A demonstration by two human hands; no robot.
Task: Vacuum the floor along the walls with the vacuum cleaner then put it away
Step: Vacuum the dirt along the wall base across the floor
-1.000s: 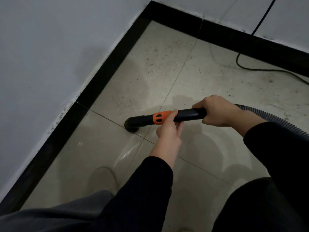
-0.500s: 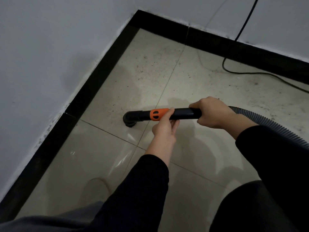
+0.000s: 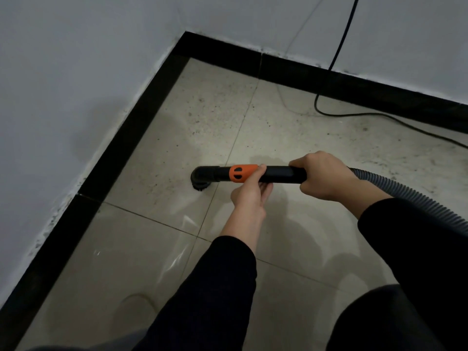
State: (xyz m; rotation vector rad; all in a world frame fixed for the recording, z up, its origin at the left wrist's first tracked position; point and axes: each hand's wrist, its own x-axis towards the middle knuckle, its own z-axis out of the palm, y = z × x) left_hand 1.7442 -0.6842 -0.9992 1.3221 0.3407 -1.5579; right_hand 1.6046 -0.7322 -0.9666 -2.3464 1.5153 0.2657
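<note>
A black vacuum wand (image 3: 277,174) with an orange collar (image 3: 241,173) lies nearly level above the beige tile floor (image 3: 141,244). Its round brush nozzle (image 3: 201,179) touches a dusty tile near the room's corner. My left hand (image 3: 249,195) holds the wand from below, thumb on the orange collar. My right hand (image 3: 323,176) grips the wand's rear end, where the grey ribbed hose (image 3: 405,196) runs off to the right.
White walls meet at a corner (image 3: 186,34) with a black skirting strip (image 3: 121,138) along both. A black power cord (image 3: 339,54) hangs down the far wall and trails over the floor to the right. Dust specks cover the far tiles.
The nozzle has moved across the tile joint toward the far corner, away from me. Both hands keep their hold on the wand.
</note>
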